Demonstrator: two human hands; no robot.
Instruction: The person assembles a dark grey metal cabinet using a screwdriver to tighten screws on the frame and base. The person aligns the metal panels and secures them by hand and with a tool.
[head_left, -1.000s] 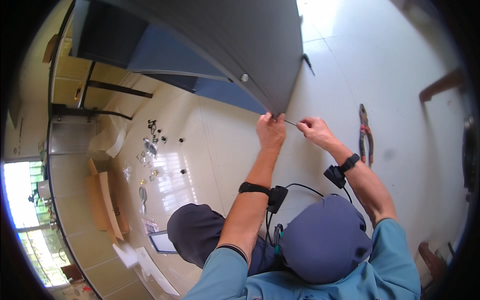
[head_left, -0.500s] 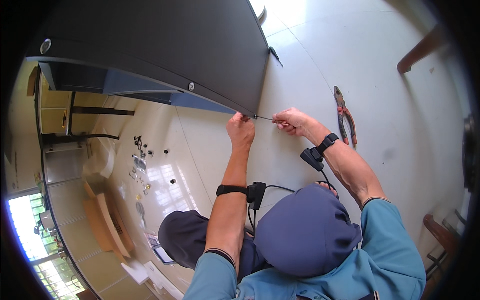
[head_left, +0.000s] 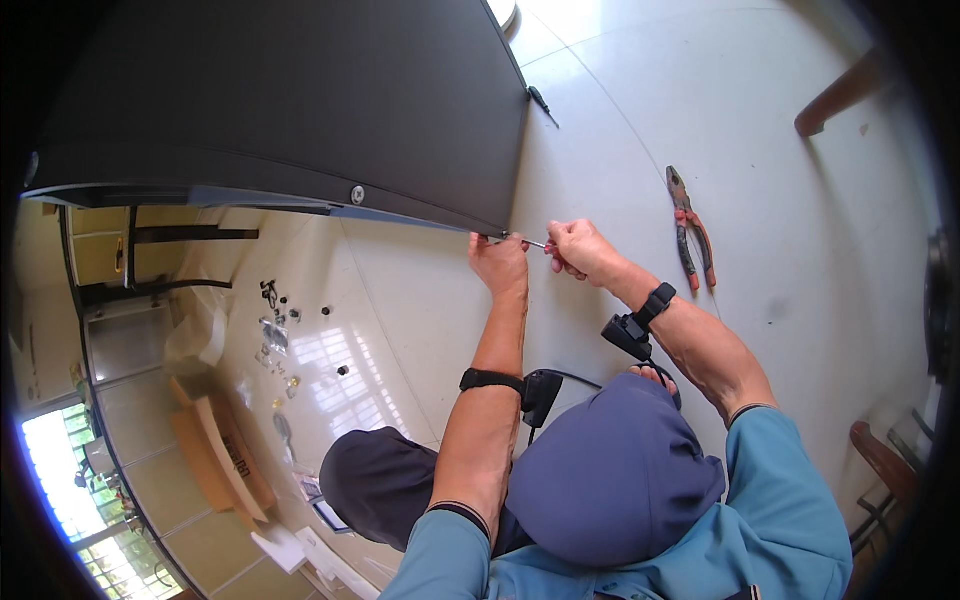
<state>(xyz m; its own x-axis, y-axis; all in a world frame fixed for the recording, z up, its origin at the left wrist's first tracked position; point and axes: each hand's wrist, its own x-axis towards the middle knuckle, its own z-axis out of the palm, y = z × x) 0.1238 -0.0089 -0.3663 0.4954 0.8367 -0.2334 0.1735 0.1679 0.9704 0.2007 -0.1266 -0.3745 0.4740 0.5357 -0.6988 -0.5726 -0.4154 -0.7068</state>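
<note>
My right hand (head_left: pixel 588 254) is closed around a screwdriver (head_left: pixel 536 244); a bit of reddish handle shows between the fingers. Its thin metal shaft points left to the near right corner of a large dark grey cabinet (head_left: pixel 300 100). At that corner my left hand (head_left: pixel 500 265) has its fingers closed by the shaft's tip, against the cabinet's lower edge. Whatever those fingers pinch is hidden. A round silver fitting (head_left: pixel 358 195) sits on the cabinet's near edge.
Pliers with red and black handles (head_left: pixel 690 235) lie on the pale floor to the right. A dark screwdriver (head_left: pixel 543 104) rests beside the cabinet. Small loose hardware (head_left: pixel 275 335) is scattered at left, near an open cardboard box (head_left: pixel 222 455). A wooden furniture leg (head_left: pixel 830 105) stands far right.
My left hand has shifted slightly right, its fingertips now at the screwdriver's tip. The right hand has turned a little around the handle. The cabinet appears tilted differently in view.
</note>
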